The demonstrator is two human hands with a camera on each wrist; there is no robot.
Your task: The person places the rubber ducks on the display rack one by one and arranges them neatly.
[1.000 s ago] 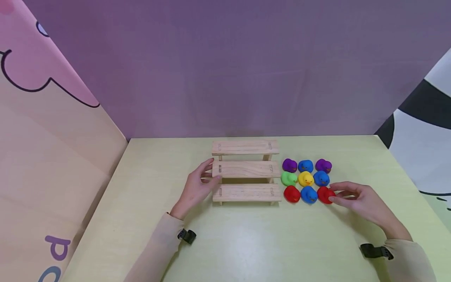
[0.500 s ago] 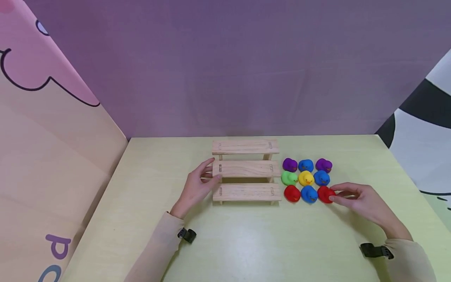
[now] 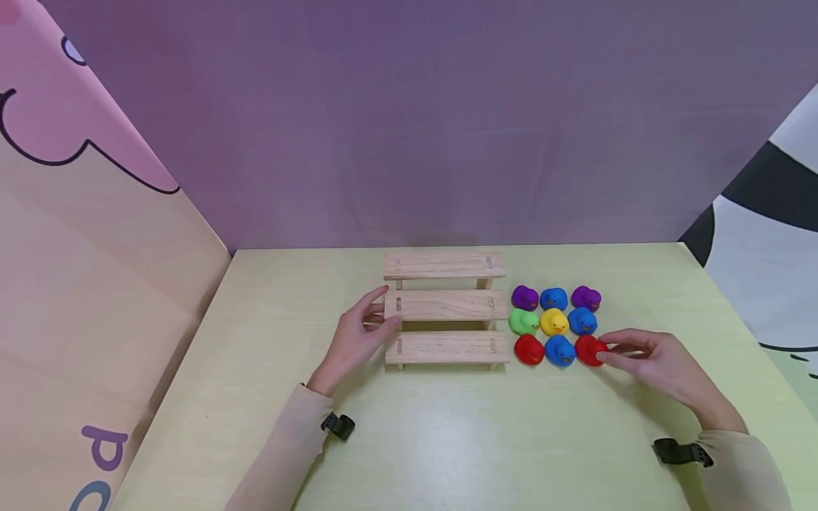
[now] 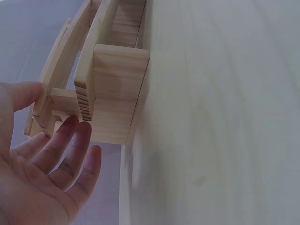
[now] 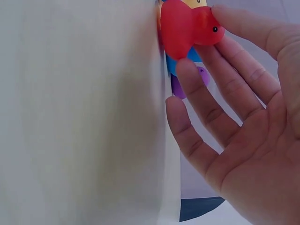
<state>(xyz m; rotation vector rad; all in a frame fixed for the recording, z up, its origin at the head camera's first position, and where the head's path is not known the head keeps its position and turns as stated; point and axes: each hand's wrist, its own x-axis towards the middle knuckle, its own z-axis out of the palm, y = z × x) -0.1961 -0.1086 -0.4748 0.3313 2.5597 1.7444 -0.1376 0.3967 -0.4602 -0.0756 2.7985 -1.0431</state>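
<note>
A three-tier wooden stand (image 3: pixel 447 306) rests on the table. My left hand (image 3: pixel 358 339) holds the left end of its middle step, thumb at the front edge and index finger at the back corner. In the left wrist view, the thumb (image 4: pixel 27 94) meets the plank's edge. Right of the stand, small rubber ducks sit in three close rows. My right hand (image 3: pixel 658 365) pinches the red rubber duck (image 3: pixel 589 350) at the front right corner between thumb and fingers. Seen from the right wrist, the thumb tip touches the duck's head (image 5: pixel 207 27); the lower fingers are spread.
Beside the held duck stand a blue duck (image 3: pixel 559 351) and another red duck (image 3: pixel 529 350). Green (image 3: pixel 523 321), yellow (image 3: pixel 554 322) and blue ones form the middle row, with two purple ducks and a blue one behind. A purple backdrop (image 3: pixel 447 128) rises at the table's (image 3: pixel 434 433) far edge.
</note>
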